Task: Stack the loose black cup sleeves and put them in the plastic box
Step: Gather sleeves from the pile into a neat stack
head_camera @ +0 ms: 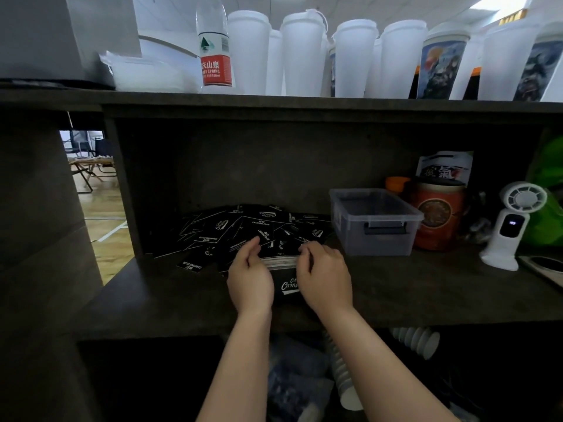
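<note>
Black cup sleeves [240,229] lie scattered on the dark shelf [426,287], too overlapped to count. Near them, one gathered stack [281,271] is pinched between two hands: left hand [249,280] curled on its left edge, right hand [324,275] on its right. One clear plastic box [376,220] sits just right, beside one red canister [438,216] and one white fan [511,225].

Matt black card cup sleeves [243,229], see-through smooth plastic box [376,222], dull rough dark wood shelf [426,287].
</note>
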A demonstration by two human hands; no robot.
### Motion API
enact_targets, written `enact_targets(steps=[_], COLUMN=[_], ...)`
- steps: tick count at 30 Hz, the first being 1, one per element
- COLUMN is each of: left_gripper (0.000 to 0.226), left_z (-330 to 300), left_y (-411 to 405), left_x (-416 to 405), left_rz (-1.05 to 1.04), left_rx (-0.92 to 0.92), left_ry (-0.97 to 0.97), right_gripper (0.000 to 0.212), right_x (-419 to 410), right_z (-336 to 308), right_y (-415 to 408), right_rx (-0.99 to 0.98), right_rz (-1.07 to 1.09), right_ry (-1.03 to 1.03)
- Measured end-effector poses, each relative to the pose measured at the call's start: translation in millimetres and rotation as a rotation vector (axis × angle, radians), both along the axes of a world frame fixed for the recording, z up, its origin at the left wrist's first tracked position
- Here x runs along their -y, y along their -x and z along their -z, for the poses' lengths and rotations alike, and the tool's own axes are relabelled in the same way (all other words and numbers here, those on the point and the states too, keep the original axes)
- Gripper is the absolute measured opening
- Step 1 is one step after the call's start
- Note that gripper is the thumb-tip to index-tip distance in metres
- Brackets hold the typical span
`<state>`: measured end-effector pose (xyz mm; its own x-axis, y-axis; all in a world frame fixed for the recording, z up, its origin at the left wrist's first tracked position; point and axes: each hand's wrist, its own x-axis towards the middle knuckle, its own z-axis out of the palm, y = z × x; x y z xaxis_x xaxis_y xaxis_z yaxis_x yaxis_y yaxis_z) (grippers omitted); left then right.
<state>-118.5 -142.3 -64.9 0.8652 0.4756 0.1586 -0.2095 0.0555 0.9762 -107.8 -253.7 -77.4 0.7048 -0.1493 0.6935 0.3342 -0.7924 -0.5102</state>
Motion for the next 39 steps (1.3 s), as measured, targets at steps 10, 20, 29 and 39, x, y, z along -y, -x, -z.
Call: enact_targets(steps=[10,20,29,39], left_gripper=[0.036,0.035,0.022,0.093], left_z=[2.0,4.5,-28.0,3.1], left_y=[-0.6,0.3,-56.3,-131.4], left_x=[-6.1,-6.4,-87.3,-120.7], left_rz=[0.113,0.12,0.045,-0.25], left_rx=[0.004,0.091,0.275,-0.564], left_ry=[0.048,-0.114,-0.654,-1.043], right_gripper=[0.029,0.037,0.038,0.03], right_x=[-8.8,-11.4,-11.1,-10.1], right_z=[2.6,5.8,8.3,8.5], right_y=[-2.8,-3.8,-3.5,-1.3], right_rx=[0.003,0.038,0.057,0.037], right_rz=[0.083,0.166,0.155,0.148], right_ry=[-0.098,-0.04,-0.059,-0.045])
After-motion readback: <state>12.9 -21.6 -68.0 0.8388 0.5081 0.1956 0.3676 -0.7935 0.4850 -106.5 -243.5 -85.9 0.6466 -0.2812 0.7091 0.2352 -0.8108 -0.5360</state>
